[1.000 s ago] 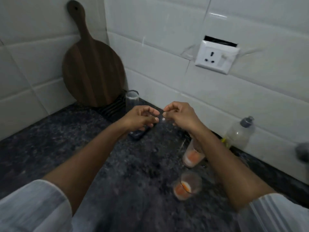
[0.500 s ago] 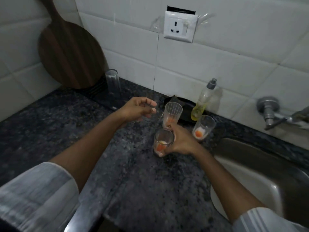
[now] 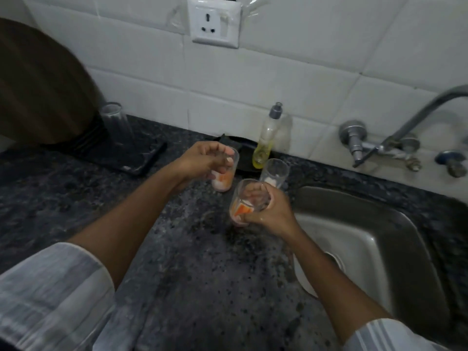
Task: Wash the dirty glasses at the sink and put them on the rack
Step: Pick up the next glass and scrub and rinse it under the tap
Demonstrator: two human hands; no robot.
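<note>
Three dirty glasses with orange and white residue stand on the dark granite counter [image 3: 177, 262] left of the sink [image 3: 379, 236]. My right hand [image 3: 272, 214] grips the nearest dirty glass [image 3: 240, 209] around its side. My left hand [image 3: 205, 162] curls over the rim of a second dirty glass [image 3: 224, 182]. A third dirty glass [image 3: 273, 173] stands free behind them. A clean glass [image 3: 116, 122] stands on the black drying rack [image 3: 131, 158] at the back left.
A dish soap bottle [image 3: 267, 140] stands against the tiled wall beside a black tray. The tap [image 3: 395, 138] reaches over the steel sink. A round wooden board [image 3: 38, 89] leans in the left corner. A wall socket [image 3: 215, 21] sits above.
The view swung right to the sink. My right hand dropped onto the nearest glass and grips it; my left hand moved right onto the rim of the second glass.
</note>
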